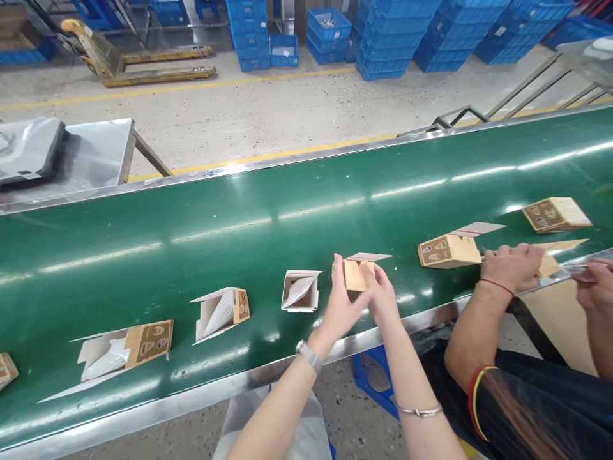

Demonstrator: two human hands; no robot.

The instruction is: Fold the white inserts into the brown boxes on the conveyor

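Note:
Both of my hands are on a small brown cardboard box (353,276) on the green conveyor belt (249,249). My left hand (339,305) grips its left side, fingers along the wall. My right hand (382,292) holds it from the right, with fingers at the top flaps. One pale flap sticks out at the far side, and the top panels look folded inward. Just left of my left hand stands an open box (301,291) with a clear plastic bag inside. Farther left are another open box (221,314) and a tipped open box (128,348), each with a bag in it.
Beside me on the right, a co-worker's hand (512,268) is at another box. A box with a raised flap (449,250) and a box lying on its side (558,214) are near it. Beyond the belt stand blue crates (393,38) and a yellow pallet jack (110,61).

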